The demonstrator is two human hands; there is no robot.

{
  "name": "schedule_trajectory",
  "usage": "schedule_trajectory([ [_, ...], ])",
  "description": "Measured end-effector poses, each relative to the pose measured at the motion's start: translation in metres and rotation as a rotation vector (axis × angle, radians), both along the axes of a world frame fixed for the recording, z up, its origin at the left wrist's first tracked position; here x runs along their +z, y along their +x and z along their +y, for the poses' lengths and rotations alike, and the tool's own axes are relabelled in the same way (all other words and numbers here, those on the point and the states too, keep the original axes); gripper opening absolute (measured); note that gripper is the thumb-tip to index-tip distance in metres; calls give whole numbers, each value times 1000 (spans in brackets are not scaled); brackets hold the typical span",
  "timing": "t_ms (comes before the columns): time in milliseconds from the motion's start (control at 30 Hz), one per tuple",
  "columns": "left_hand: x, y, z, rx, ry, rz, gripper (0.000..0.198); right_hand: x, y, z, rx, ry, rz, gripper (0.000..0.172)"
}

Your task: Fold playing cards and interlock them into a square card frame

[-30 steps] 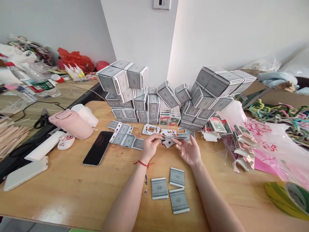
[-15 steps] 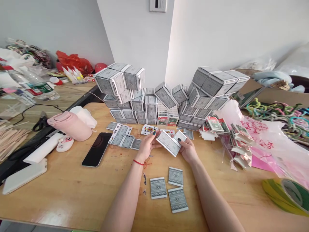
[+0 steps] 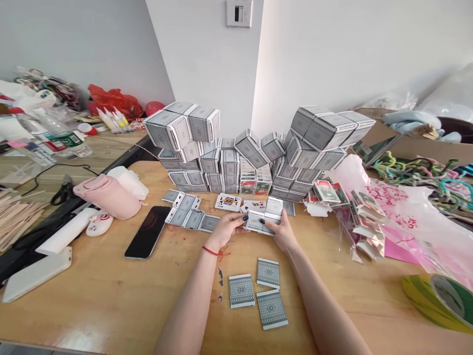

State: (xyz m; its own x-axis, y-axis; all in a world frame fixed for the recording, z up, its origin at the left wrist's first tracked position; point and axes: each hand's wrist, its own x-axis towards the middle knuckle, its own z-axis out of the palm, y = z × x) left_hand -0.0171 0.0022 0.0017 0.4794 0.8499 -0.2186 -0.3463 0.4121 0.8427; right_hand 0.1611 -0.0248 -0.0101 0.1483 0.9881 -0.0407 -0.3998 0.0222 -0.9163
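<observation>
Both my hands hold a small set of grey-backed playing cards just above the wooden table. My left hand pinches the cards' left end, a red string round its wrist. My right hand grips their right end, fingers curled over the backs. Face-up cards lie just beyond the hands. Three face-down cards lie between my forearms. A wall of stacked grey card boxes rises behind.
A black phone, a pink bottle and a white case lie to the left. Opened card packs and a pink plastic bag sit right. A green tape roll lies near the right edge.
The cards went from edge-on between my fingers to tilted, backs showing, then settled lower and flatter. Both hands moved slightly away from me with them.
</observation>
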Motion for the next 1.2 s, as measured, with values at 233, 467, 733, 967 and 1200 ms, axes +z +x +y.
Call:
schedule_trajectory([
  [233, 2, -1, -1, -44, -44, -2, 36, 5, 3, -2, 39, -13, -23, 67],
  [467, 3, 2, -2, -53, -47, 77, 35, 6, 3, -4, 56, -32, -40, 67],
  [733, -7, 9, -1, 71, 196, 269, 27, 0, 4, -4, -7, 5, -97, 60],
  [967, -8, 25, -12, 329, 509, 592, 15, 5, -6, -6, -78, 52, -182, 51],
  [1200, -9, 33, -20, 397, 739, 812, 14, 10, -12, -11, -137, 58, -215, 47],
])
